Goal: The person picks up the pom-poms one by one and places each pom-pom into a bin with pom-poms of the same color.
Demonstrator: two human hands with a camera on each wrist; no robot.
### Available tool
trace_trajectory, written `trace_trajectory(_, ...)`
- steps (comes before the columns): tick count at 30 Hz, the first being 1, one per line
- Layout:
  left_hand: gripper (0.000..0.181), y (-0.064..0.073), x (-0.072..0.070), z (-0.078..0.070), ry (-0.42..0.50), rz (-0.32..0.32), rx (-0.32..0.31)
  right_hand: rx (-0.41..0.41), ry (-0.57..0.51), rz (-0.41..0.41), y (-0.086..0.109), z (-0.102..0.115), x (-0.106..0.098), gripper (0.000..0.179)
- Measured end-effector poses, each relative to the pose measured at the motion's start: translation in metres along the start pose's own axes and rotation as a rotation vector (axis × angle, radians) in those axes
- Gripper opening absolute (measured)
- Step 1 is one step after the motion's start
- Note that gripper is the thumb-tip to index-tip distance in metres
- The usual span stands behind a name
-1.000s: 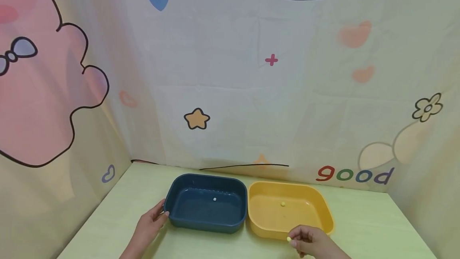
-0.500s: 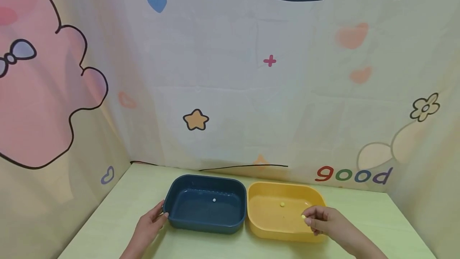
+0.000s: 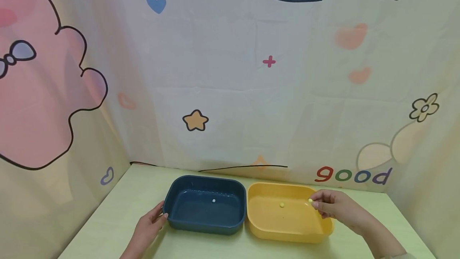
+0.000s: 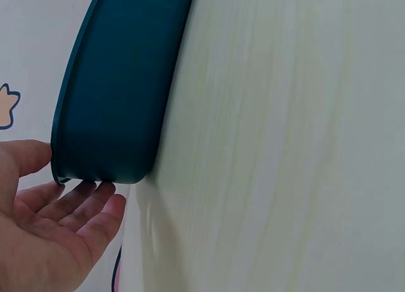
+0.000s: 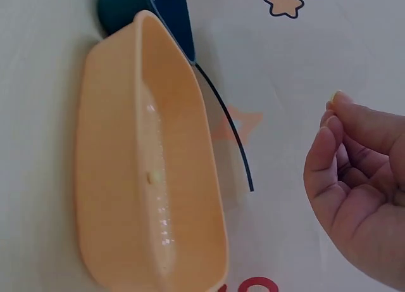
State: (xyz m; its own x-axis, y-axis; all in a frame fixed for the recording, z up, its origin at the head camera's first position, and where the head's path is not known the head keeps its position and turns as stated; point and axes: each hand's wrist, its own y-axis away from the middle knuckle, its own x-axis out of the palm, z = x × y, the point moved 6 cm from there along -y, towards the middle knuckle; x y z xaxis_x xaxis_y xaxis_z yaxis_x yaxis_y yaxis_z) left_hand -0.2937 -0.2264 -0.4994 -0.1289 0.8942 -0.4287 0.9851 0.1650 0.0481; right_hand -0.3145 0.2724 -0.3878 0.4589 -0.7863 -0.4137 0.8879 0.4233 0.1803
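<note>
My left hand [image 3: 148,226] holds the left end of a dark blue plastic basin [image 3: 206,226], thumb at the rim and fingertips against the end wall in the left wrist view. My right hand [image 3: 334,207] pinches a small pale yellow ball [image 3: 310,200] between thumb and fingertips. It is raised over the right side of a yellow plastic basin [image 3: 284,235]; the right wrist view shows only a sliver of the ball at the fingertips. A similar yellow ball [image 3: 282,205] lies in the yellow basin. One small white ball [image 3: 213,200] lies in the blue basin.
Both basins stand side by side on a pale green table [image 3: 381,219]. Behind and beside it hangs a printed cloth [image 3: 230,131] with stars, hearts and the word "good".
My right hand has moved from the yellow basin's front edge back and to the right, still pinching the yellow ball. My left hand stays on the blue basin.
</note>
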Motion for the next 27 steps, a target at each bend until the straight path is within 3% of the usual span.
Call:
trace_trajectory(7, 0.056, 0.000, 0.000, 0.001, 0.008, 0.001, -0.003, -0.014, 0.010, 0.055, -0.009, 0.011, -0.012, 0.023)
trace_trajectory(27, 0.057, 0.000, 0.000, 0.002, 0.011, -0.012, 0.003, 0.023, 0.048, 0.125, -0.045, 0.020, -0.032, 0.033)
